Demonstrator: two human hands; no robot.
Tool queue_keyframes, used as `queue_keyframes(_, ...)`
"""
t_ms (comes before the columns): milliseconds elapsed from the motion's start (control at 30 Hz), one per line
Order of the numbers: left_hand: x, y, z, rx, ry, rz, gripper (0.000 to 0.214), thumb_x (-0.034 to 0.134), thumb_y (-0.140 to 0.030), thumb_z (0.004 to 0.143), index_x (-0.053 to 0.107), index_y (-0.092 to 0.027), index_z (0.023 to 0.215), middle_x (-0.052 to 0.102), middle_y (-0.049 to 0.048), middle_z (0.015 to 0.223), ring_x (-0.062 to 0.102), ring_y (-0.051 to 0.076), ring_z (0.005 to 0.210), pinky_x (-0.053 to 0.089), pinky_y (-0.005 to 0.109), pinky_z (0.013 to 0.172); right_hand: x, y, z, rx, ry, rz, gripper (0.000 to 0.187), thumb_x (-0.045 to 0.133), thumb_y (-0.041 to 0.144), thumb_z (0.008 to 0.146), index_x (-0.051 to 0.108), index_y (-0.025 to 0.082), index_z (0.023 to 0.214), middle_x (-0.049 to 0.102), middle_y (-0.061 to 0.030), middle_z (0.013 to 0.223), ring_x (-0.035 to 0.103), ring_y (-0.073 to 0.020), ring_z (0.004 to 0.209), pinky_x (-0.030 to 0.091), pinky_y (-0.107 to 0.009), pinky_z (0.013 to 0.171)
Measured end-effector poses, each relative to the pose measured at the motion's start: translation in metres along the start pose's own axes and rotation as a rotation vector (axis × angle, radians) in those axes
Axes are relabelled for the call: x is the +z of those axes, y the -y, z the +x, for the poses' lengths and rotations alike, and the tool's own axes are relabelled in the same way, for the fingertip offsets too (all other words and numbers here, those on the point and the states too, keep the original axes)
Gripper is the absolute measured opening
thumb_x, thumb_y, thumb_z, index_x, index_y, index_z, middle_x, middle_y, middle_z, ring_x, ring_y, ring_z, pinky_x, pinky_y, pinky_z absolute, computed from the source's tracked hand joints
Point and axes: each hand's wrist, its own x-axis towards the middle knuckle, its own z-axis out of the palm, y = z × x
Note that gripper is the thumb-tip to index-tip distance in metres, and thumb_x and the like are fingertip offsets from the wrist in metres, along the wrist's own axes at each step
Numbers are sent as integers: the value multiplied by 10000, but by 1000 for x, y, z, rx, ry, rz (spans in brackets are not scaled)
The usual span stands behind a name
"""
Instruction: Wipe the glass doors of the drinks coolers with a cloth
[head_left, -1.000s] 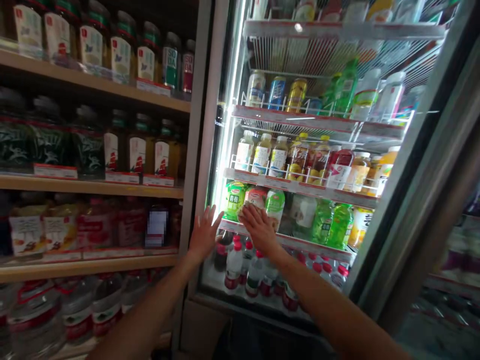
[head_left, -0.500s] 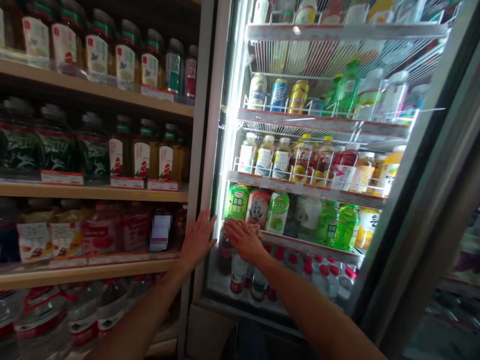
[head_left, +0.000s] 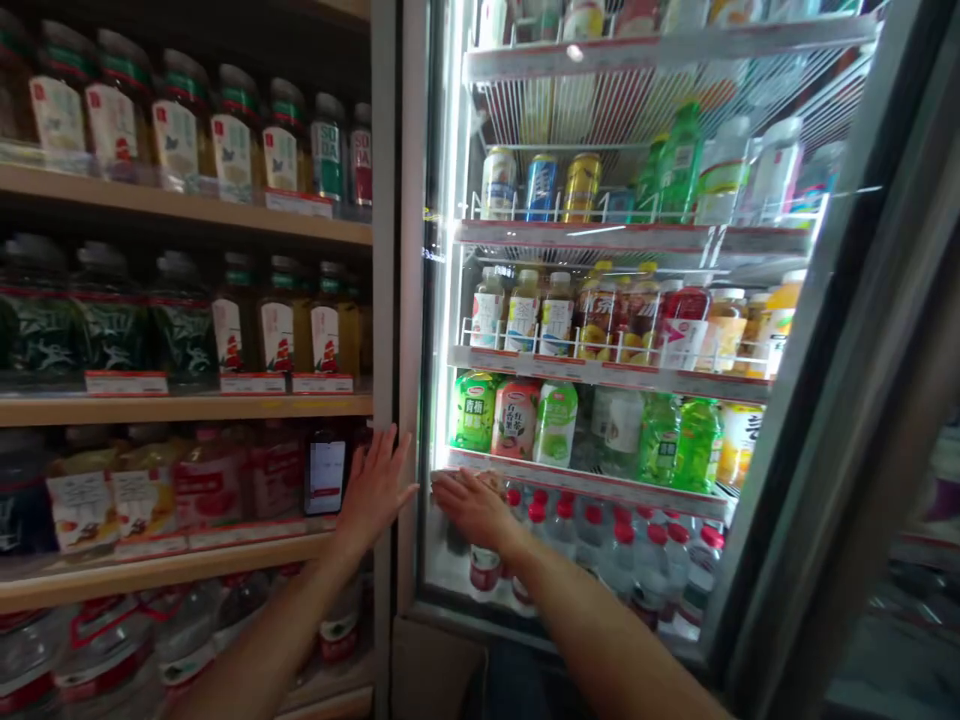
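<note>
Apparently working over the glass door [head_left: 451,575], in front of lit bottles [head_left: 556,425], with a flattened right hand [head_left: 480,510] low toward its left side (cannot tell whether gripping anything beneath); holding the left hand [head_left: 375,490] spread near the door frame [head_left: 414,330]; probably calling next for even pressure.

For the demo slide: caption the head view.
Left hand spread beside a lit fridge, right hand in front of it, drinks on wooden shelves alongside.

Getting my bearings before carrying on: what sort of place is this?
Most likely a shop's drinks section: a lit cooler holds rows of bottles and cans, wooden shelves beside it hold more, and apparent price labels line the shelf edges.
</note>
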Motion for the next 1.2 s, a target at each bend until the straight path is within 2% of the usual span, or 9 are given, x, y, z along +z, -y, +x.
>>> queue_keyframes(167, -7, -15, 10, 12, -12, -10, 667, 591, -308, 791, 331, -150, 1385, 246, 163, 1485, 220, 309, 1373, 266, 518, 1074, -18, -30, -28, 106, -78, 3, 474, 471, 149, 842, 451, 188, 1314, 380, -65, 1446, 246, -224, 1378, 222, -489, 1122)
queue_keyframes(267, -9, -39, 20, 49, -18, -49, 669, 606, -307, 786, 338, -164, 1382, 248, 157, 1485, 217, 314, 1372, 283, 527, 1063, -30, -46, -59, 195, -128, -40, 498, 476, 161, 843, 425, 183, 1339, 366, -79, 1453, 224, -247, 1386, 188, -506, 1124)
queue_keyframes(400, -12, -77, 35, 137, -59, -108, 677, 610, -341, 787, 339, -170, 1383, 239, 154, 1487, 201, 314, 1376, 283, 531, 1063, -47, -64, -106, 146, -86, -109, 481, 487, 158, 834, 464, 205, 1313, 419, -55, 1423, 261, -232, 1372, 161, -466, 1139)
queue_keyframes(533, -21, -114, 50, 196, -101, -163, 718, 638, -376, 763, 338, -183, 1386, 234, 148, 1490, 179, 310, 1383, 256, 513, 1083, -69, -85, -135, 409, -129, -178, 542, 474, 112, 818, 427, 241, 1343, 359, -46, 1460, 187, -228, 1398, 88, -498, 1142)
queue_keyframes(600, -25, -130, 55, 232, -113, -187, 737, 650, -402, 749, 344, -187, 1384, 237, 143, 1490, 181, 307, 1383, 244, 498, 1093, -73, -86, -152, 466, -144, -206, 549, 464, 101, 818, 422, 239, 1347, 343, -50, 1468, 165, -225, 1404, 81, -503, 1139)
queue_keyframes(767, -29, -164, 64, 326, -178, -202, 756, 631, -419, 759, 296, -217, 1406, 239, 123, 1495, 189, 288, 1385, 257, 479, 1091, -70, -74, -193, 266, -87, -223, 487, 489, 114, 807, 503, 256, 1273, 452, -29, 1401, 243, -193, 1378, 137, -449, 1139)
queue_keyframes(1000, -36, -209, 73, 368, -226, -222, 768, 639, -438, 748, 292, -231, 1401, 235, 123, 1498, 188, 301, 1384, 253, 511, 1083, -88, -91, -204, 607, -223, -327, 489, 461, 113, 822, 489, 246, 1292, 427, -51, 1418, 199, -231, 1392, 119, -487, 1128)
queue_keyframes(1133, -48, -227, 76, 395, -176, -215, 780, 628, -452, 756, 266, -229, 1410, 218, 119, 1505, 166, 292, 1390, 252, 510, 1086, -76, -78, -237, 429, -148, -270, 513, 448, 60, 796, 510, 255, 1267, 469, -37, 1386, 230, -208, 1383, 171, -468, 1124)
queue_keyframes(1200, -51, -234, 79, 394, -149, -215, 788, 631, -458, 753, 263, -226, 1411, 215, 119, 1505, 161, 292, 1391, 249, 515, 1088, -78, -85, -247, 431, -153, -262, 502, 443, 54, 797, 525, 260, 1247, 486, -36, 1372, 243, -204, 1379, 183, -476, 1120)
